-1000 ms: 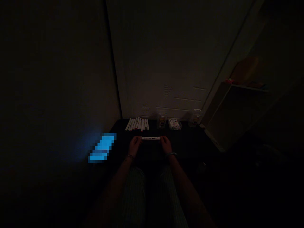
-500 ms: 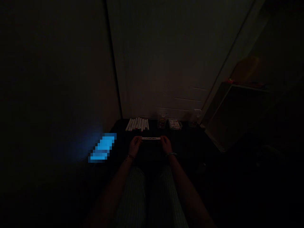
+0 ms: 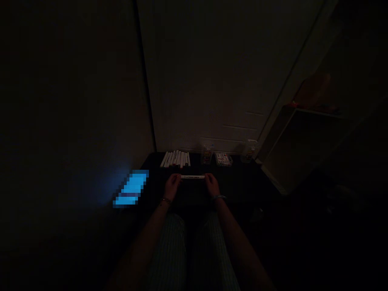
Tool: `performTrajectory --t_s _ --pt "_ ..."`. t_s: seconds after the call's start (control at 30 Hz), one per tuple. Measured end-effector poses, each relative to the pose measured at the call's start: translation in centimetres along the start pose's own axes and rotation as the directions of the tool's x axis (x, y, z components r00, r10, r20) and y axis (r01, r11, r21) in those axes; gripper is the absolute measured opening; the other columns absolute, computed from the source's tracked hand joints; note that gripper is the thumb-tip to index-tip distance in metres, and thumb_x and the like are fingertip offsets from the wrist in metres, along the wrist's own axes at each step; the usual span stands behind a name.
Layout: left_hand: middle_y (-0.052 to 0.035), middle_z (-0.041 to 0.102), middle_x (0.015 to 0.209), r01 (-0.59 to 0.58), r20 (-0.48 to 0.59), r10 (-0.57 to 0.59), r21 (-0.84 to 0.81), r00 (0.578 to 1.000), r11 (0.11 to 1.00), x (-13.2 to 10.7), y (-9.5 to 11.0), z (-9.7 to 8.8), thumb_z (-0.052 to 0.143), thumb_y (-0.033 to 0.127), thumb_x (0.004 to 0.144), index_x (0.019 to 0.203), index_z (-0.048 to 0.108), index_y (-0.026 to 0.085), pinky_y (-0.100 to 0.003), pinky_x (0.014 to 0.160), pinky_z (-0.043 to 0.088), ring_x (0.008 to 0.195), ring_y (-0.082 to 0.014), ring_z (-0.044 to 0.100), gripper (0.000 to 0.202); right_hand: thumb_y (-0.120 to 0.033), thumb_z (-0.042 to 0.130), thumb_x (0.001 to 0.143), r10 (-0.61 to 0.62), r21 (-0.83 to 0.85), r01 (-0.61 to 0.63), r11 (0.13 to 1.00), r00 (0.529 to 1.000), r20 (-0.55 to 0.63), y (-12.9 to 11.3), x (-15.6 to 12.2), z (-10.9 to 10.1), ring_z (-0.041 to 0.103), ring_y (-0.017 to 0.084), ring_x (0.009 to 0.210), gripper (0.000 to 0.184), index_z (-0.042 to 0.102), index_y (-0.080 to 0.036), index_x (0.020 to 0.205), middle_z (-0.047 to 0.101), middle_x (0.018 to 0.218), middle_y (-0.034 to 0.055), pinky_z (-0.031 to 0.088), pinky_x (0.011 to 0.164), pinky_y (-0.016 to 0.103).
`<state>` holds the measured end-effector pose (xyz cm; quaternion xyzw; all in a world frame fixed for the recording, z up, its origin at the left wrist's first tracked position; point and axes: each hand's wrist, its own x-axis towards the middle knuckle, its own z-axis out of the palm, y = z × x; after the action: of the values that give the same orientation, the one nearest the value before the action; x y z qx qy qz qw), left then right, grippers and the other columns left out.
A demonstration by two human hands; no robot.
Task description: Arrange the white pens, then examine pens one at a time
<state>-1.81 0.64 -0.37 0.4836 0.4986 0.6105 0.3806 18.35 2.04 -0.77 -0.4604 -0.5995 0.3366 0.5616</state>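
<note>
Greenish striped cloth [image 3: 169, 250] is covering the legs, nearest of all, well on the body side of the white marker [image 3: 193, 177]. Closer to the marker, a dark bracelet [image 3: 166, 200] is circling the left wrist and a pale band [image 3: 218, 197] the right. Left hand [image 3: 172, 185] is pinching the marker's left end, fingers narrow; right hand [image 3: 212, 184] is pinching its right end likewise. Marker is spanning crosswise between the hands, dark print showing along the barrel — whether it is touching the dark table [image 3: 245, 182] below, cannot tell. Well left of the marker, a blue rectangle [image 3: 131, 188] is glowing, pixelated, its detail hidden. Beyond the marker and to its left, a row of white markers [image 3: 176, 159] is lying side by side, slightly fanned. Beyond its right end, a clear container [image 3: 207, 154] is standing; farther right, a pale patterned case [image 3: 223, 159] is sitting — print too dim to read — then a second clear container [image 3: 249, 152]. Farther beyond the marker, a wall [image 3: 212, 81] is rising. Far to its right, a shelf unit [image 3: 277, 131] is standing in shadow, an orange-brown object [image 3: 314, 88] resting on top.
</note>
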Motion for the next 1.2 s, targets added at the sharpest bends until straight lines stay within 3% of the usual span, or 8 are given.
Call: performTrajectory --t_s 0.47,1.2 --pt "-0.0032 0.062 0.078 0.006 0.019 -0.007 0.009 1.000 1.000 0.22 -0.22 -0.08 0.056 0.055 0.065 0.091 0.057 0.017 -0.022 0.059 0.040 0.069 -0.0127 0.055 0.046 -0.044 0.040 0.081 -0.010 0.009 0.010 1.000 1.000 -0.004 0.36 0.10 0.03 0.053 0.014 0.077 0.033 0.058 -0.020 0.092 0.060 0.085 0.0011 0.041 0.068 0.023" --pt "-0.0010 0.060 0.069 -0.047 0.035 0.045 0.063 0.998 0.997 0.40 -0.90 -0.07 0.053 0.051 0.069 0.088 0.056 0.016 -0.023 0.059 0.040 0.064 -0.0116 0.053 0.040 -0.042 0.040 0.081 -0.016 -0.029 0.015 0.999 0.999 -0.034 0.70 0.11 0.08 0.054 0.014 0.075 0.031 0.059 -0.020 0.092 0.060 0.082 0.0010 0.041 0.068 0.023"
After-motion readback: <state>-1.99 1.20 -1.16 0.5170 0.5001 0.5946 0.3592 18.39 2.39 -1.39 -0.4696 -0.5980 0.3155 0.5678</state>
